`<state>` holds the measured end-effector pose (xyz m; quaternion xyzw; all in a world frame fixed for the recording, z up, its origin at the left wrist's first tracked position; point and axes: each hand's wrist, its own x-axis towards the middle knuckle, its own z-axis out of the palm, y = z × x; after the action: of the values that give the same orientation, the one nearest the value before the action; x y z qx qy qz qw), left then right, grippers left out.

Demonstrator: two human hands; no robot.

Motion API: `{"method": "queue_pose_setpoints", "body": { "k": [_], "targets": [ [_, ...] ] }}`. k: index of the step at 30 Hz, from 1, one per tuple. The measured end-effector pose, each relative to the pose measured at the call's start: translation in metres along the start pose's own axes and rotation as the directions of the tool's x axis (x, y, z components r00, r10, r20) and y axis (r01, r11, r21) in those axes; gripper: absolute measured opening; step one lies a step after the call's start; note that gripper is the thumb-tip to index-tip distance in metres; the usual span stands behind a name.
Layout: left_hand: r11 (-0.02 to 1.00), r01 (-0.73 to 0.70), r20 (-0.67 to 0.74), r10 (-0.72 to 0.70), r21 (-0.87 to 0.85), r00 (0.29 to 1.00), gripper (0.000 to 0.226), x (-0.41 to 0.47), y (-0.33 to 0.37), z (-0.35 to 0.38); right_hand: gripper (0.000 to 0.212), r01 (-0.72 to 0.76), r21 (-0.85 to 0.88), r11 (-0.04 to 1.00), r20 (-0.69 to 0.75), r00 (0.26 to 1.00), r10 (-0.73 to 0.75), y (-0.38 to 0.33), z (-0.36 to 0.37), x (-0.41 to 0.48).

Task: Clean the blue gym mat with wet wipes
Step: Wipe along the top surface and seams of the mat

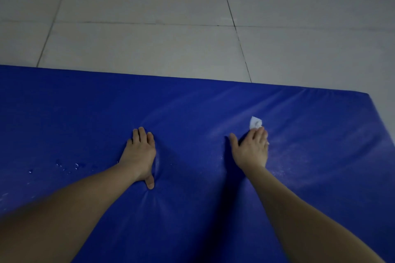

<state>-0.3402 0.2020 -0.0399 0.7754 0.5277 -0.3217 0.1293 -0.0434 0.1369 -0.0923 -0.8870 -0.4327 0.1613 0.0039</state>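
Wiping hand: my right hand (252, 148) lies flat, fingers straight and close together, thumb spread to the side. It presses the wet wipe (255, 123) onto the blue gym mat (85, 113) rather than pinching it, so the whole palm can drive it across the cover.
Wet wipe: crumpled and white, mostly under my fingertips, with one bunched end poking out beyond them toward the mat's far edge.
Bracing hand: my left hand (140, 153) is open and flat on the mat, well apart from the right, and sunk in enough to crease the cover. I judge it carries my weight as I lean forward.
Mat: it lies on the tiled floor (149, 38), and the wipe sits nearer its far right corner than its left side.
Wet marks: small droplets (64, 166) glisten left of my left hand. A pale haze around the right hand suggests that patch wants more passes.
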Motion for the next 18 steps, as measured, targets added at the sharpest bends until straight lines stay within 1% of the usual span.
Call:
{"method": "queue_pose_setpoints", "body": {
  "k": [2,5,8,11,13,14,15,18],
  "targets": [
    [1.000,-0.007,-0.008,0.007,-0.017,1.000,0.166,0.000,-0.003,0.002,0.100,0.103,-0.014,0.995,0.003,0.995,-0.103,-0.037,0.010,-0.011],
    [1.000,-0.021,-0.030,0.021,-0.015,0.999,0.165,0.000,-0.005,0.005,0.103,0.264,-0.046,0.963,0.036,0.964,-0.263,-0.093,0.026,-0.037],
    [1.000,-0.018,-0.029,0.018,-0.014,0.999,0.164,0.001,-0.004,0.004,0.097,0.446,-0.046,0.894,0.069,0.894,-0.442,-0.139,0.045,-0.063],
    [1.000,-0.013,-0.032,0.012,-0.021,0.999,0.162,0.001,-0.003,0.003,0.089,0.589,-0.017,0.808,0.120,0.803,-0.583,-0.148,0.052,-0.068],
    [1.000,-0.017,-0.034,0.017,-0.023,0.999,0.163,0.001,-0.003,0.003,0.086,0.653,-0.066,0.754,0.120,0.756,-0.644,-0.129,0.045,-0.055],
    [1.000,-0.018,-0.030,0.018,-0.024,0.999,0.164,0.001,-0.004,0.003,0.085,0.656,-0.104,0.748,0.111,0.755,-0.647,-0.114,0.040,-0.045],
    [1.000,-0.017,-0.026,0.016,-0.025,1.000,0.165,0.001,-0.004,0.004,0.084,0.630,-0.137,0.764,0.094,0.776,-0.624,-0.096,0.034,-0.034],
    [0.999,-0.020,-0.021,0.020,-0.026,1.000,0.166,0.002,-0.004,0.005,0.082,0.456,-0.179,0.872,0.038,0.889,-0.457,-0.038,0.014,0.000]
  ]
}}
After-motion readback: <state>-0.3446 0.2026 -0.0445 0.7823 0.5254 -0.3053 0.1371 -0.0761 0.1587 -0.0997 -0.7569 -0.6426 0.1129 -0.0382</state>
